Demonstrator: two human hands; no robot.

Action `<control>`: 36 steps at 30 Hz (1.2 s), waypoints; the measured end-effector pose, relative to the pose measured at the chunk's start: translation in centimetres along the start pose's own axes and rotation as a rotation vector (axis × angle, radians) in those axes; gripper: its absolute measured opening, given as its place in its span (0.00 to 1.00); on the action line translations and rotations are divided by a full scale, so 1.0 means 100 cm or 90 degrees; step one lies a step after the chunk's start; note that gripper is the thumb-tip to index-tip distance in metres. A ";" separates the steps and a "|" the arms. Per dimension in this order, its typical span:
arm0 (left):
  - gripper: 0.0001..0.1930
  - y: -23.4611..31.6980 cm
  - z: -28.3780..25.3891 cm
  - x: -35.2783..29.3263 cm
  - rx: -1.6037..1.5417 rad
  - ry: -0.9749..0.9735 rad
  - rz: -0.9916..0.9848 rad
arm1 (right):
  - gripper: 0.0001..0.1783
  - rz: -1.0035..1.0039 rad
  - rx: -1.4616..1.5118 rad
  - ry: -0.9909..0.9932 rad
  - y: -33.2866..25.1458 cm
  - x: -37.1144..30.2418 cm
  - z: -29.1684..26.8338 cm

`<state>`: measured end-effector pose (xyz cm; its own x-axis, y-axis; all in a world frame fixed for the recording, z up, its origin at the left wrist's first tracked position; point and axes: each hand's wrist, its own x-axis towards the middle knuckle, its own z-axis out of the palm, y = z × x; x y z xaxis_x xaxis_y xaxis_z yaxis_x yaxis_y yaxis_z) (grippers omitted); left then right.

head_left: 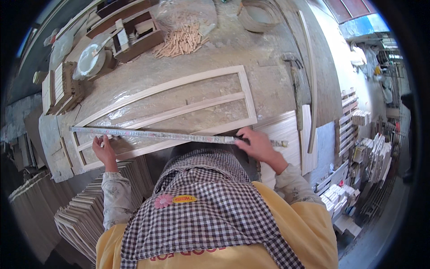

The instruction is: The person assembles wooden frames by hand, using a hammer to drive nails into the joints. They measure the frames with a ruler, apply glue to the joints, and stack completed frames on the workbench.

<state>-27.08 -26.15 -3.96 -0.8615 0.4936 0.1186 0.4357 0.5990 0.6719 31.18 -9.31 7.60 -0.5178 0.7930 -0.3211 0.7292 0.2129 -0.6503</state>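
A long, pale ruler point(172, 135) with fine markings lies slantwise across a slim wooden frame point(179, 110). The frame has one lengthwise middle bar and rests flat on the worktable. My right hand point(260, 144) is closed around the ruler near its right end, just past the frame's near right corner. Something dark shows by those fingers, too small to make out. At the left, my left hand point(105, 154) has its fingers curled up to the ruler's near edge, close to the ruler's left end. The left fingertips are partly hidden.
Far back lie a heap of short wooden dowels point(184, 41), a wooden box point(139, 38), a white bucket point(92, 60) and a coil point(257, 18). To the right are a hammer point(296, 85) and a long strip point(309, 80). Stacked boards point(85, 215) stand below left.
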 end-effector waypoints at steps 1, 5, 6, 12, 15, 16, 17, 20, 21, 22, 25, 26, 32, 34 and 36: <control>0.28 0.004 0.002 -0.002 0.039 -0.027 0.012 | 0.20 0.003 -0.009 0.032 0.014 -0.005 -0.008; 0.26 0.002 0.003 0.000 0.155 -0.069 0.094 | 0.21 0.018 -0.066 0.100 0.047 -0.010 -0.034; 0.25 -0.002 0.005 0.001 0.172 -0.067 0.123 | 0.20 0.016 -0.067 0.108 0.054 -0.008 -0.038; 0.24 0.016 0.006 -0.004 0.170 -0.090 0.125 | 0.12 0.023 0.030 0.103 0.083 0.008 -0.039; 0.23 0.022 0.005 -0.006 0.175 -0.095 0.122 | 0.09 0.022 0.075 0.097 0.088 0.011 -0.037; 0.24 0.024 0.004 -0.006 0.179 -0.095 0.121 | 0.08 0.026 0.081 0.086 0.089 0.012 -0.038; 0.24 0.026 0.004 -0.006 0.182 -0.094 0.121 | 0.08 0.030 0.088 0.076 0.089 0.012 -0.038; 0.24 0.028 0.004 -0.007 0.189 -0.090 0.114 | 0.07 0.054 0.106 0.066 0.089 0.013 -0.038; 0.24 0.027 0.004 -0.008 0.190 -0.088 0.111 | 0.07 0.057 0.115 0.061 0.089 0.013 -0.038; 0.24 0.027 0.004 -0.008 0.196 -0.088 0.113 | 0.07 0.060 0.123 0.057 0.090 0.013 -0.039; 0.25 0.027 0.004 -0.008 0.207 -0.090 0.116 | 0.07 0.071 0.145 0.044 0.093 0.013 -0.039; 0.25 0.028 0.005 -0.008 0.206 -0.092 0.115 | 0.07 0.075 0.151 0.039 0.095 0.013 -0.038; 0.25 0.021 0.010 -0.007 0.186 -0.079 0.132 | 0.08 0.057 0.153 0.027 0.103 0.015 -0.038; 0.24 0.017 0.008 -0.007 0.198 -0.080 0.133 | 0.08 0.036 0.138 0.072 0.099 0.015 -0.037; 0.22 0.018 0.014 -0.011 0.157 -0.054 0.140 | 0.09 -0.025 0.106 0.136 0.096 0.012 -0.035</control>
<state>-25.02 -24.71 -3.91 -0.7195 0.6724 0.1738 0.6677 0.6011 0.4392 39.09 -4.35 3.38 -0.4258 0.8919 -0.1524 0.6171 0.1631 -0.7698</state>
